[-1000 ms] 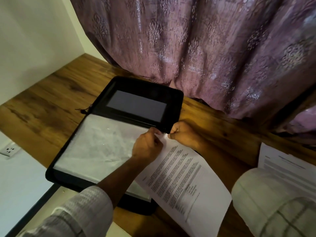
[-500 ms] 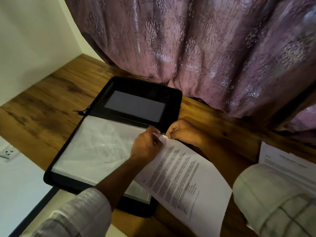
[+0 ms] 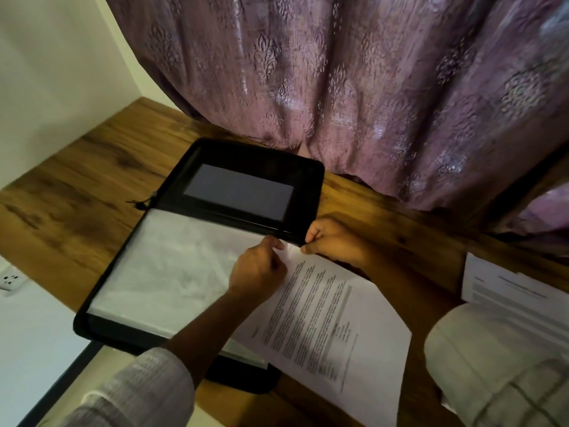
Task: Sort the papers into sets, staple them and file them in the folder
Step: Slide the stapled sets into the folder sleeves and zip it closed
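Pinching the top corner of the printed paper (image 3: 332,318), the right hand (image 3: 334,243) curls its fingers; the left hand (image 3: 257,269) pinches the clear sleeve (image 3: 169,257) of the folder (image 3: 311,183) just beside it.

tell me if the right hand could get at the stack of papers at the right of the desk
Probably yes. Nothing stands between the right hand and the stack of papers, which lies beside that forearm. But its grip is on the printed sheet, so it would have to let go first.

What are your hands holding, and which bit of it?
The left hand and right hand both pinch the printed paper at its far corner, next to the folder.
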